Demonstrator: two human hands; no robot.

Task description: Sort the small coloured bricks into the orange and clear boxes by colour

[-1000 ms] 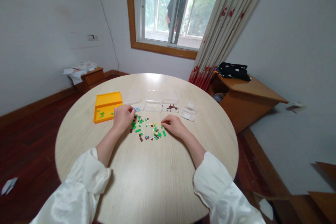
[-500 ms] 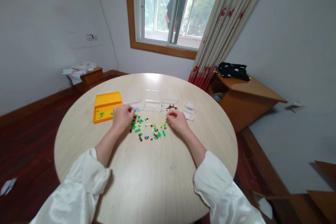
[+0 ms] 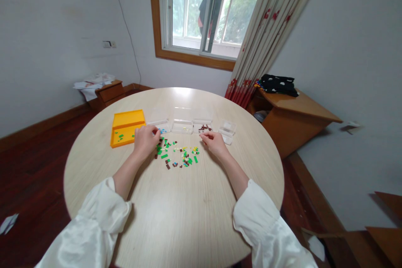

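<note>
- Yellow plastic box [image 3: 128, 117]: lid raised at back; long axis crosswise, right end slightly farther off; green pieces inside.
- Left hand [image 3: 146, 139]: thumb and fingers drawn together beside first clear box; cannot tell whether they grip a piece.
- First clear box [image 3: 165, 124]: blue pieces inside, partly hidden by fingers.
- Long green brick [image 3: 164, 156]: among loose bricks on table [image 3: 176, 213]; long axis nearly crosswise.
- Brown brick [image 3: 168, 166]: near edge of spread; long axis slants, far end leftward.
- Middle clear box [image 3: 180, 132]: crosswise, few pale pieces.
- Second green brick [image 3: 196, 159]: points away from person, far end slightly left.
- Third clear box [image 3: 202, 122]: crosswise, brown pieces.
- Right hand [image 3: 215, 142]: fingertips bunched at its front; grip unclear.
</note>
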